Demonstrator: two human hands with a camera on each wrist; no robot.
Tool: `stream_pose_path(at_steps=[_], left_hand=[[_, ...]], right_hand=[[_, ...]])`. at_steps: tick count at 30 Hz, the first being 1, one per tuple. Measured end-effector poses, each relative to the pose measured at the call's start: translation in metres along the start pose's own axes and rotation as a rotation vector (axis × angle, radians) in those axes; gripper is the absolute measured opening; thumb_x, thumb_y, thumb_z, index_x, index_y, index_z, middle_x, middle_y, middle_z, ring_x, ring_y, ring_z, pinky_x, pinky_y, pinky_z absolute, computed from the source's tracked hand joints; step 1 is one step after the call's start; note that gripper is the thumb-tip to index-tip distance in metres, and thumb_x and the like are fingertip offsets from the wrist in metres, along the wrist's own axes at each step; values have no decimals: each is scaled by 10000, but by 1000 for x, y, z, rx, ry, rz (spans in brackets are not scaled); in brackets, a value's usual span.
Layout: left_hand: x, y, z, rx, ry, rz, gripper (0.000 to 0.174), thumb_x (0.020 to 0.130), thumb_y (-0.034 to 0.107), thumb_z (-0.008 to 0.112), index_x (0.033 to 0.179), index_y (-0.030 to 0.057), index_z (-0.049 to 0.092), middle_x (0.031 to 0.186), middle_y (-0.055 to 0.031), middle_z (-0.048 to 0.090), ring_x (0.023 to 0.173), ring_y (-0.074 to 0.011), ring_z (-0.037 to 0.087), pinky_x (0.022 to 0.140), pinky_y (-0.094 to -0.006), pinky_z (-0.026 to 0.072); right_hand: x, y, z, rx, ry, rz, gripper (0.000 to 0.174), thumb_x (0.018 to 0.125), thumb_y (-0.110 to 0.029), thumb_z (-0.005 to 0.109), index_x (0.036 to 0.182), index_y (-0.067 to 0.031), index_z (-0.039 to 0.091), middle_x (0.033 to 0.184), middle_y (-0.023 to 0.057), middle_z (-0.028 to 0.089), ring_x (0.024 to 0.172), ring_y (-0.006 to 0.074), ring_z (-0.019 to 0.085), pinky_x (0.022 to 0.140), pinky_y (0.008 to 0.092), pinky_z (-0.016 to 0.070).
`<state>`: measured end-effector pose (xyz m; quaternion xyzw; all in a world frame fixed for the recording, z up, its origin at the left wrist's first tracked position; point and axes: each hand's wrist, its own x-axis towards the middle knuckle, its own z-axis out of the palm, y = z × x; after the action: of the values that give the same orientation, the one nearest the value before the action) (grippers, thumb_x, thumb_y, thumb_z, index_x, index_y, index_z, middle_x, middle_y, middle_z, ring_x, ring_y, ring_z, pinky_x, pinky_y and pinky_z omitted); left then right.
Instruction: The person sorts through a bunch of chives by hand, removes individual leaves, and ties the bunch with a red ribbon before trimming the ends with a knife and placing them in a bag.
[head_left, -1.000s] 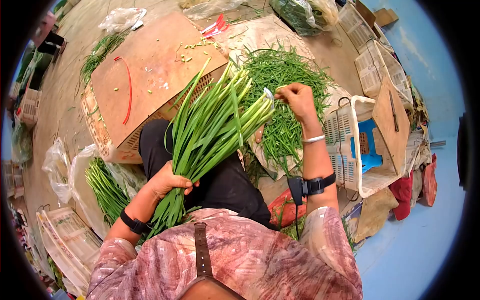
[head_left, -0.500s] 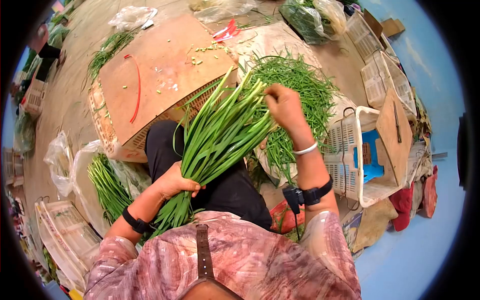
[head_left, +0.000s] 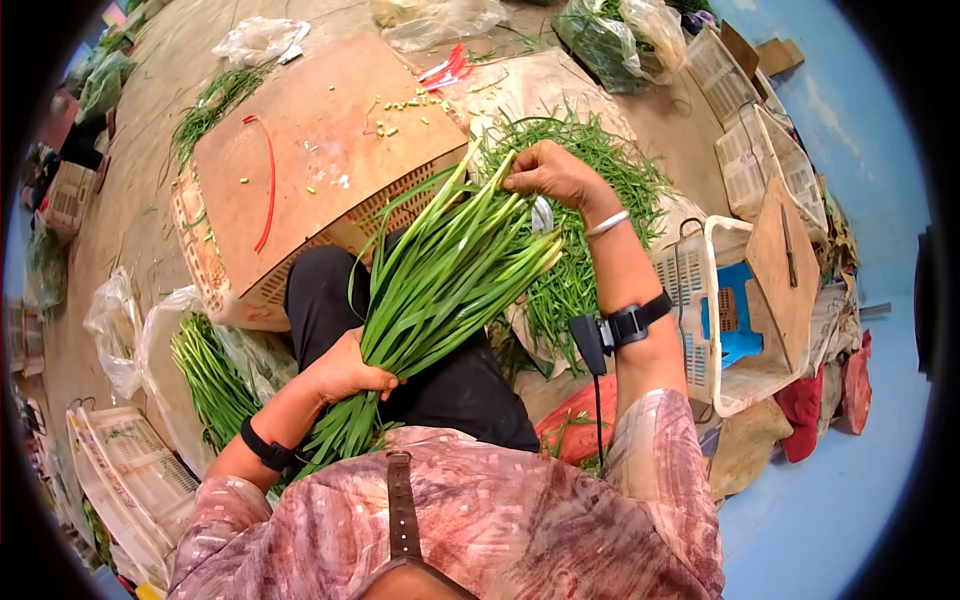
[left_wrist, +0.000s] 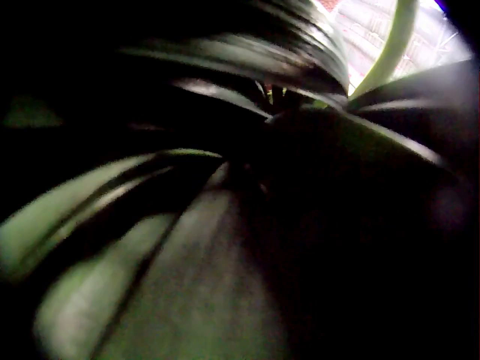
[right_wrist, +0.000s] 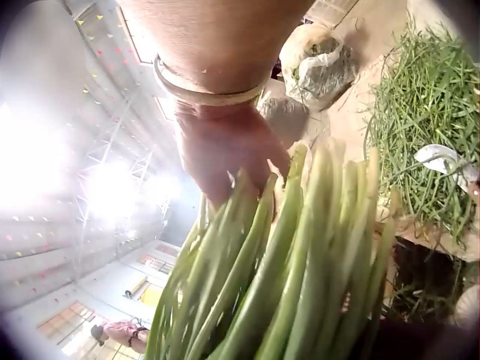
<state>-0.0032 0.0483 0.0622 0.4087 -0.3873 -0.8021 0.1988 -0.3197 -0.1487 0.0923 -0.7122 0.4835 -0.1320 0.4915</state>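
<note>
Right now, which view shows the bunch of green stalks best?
Head view: the whole bunch of green stalks, left hand gripping its leaves, right hand at its ends. Right wrist shows only stalk ends; left wrist, blurred leaves.

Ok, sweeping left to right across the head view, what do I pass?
bag of green stalks → left hand → bunch of greens → right hand → white basket → wooden board
</note>
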Motion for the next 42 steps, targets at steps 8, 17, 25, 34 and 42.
stream_pose_path(at_steps=[8,17,25,34,42], left_hand=[[-2,-5,-4,86,12,0,405,619,17,690,986,-39,528,749,-119,611,559,-166,576,509,-278,493],[-6,5,9,251,112,11,424,623,3,642,1022,-33,500,716,-76,592,556,-138,564,518,-261,469],[-13,21,13,326,246,98,532,646,12,592,1160,-41,466,951,-27,580,833,-79,518,730,-224,437],[0,2,-1,417,233,235,547,619,34,620,1140,-21,459,732,-35,568,586,-101,533,546,-237,447],[1,6,-1,397,212,173,560,611,41,625,1141,-24,456,751,-41,577,601,-99,540,565,-234,453]], right_hand=[[-37,38,-53,-277,1060,275,323,771,-224,671,967,28,631,938,187,645,848,226,626,740,341,506],[-46,-14,7,-150,131,114,170,782,-135,637,874,8,641,748,49,630,650,104,554,599,248,445],[-69,-15,13,355,518,-55,110,721,-70,700,706,20,638,608,31,592,537,87,504,483,242,401],[-79,-6,34,331,688,-230,74,733,-39,676,723,2,616,618,2,560,543,52,451,488,208,358],[-91,-7,13,516,708,-299,135,809,-94,630,731,15,616,694,86,637,575,98,553,479,221,420]])
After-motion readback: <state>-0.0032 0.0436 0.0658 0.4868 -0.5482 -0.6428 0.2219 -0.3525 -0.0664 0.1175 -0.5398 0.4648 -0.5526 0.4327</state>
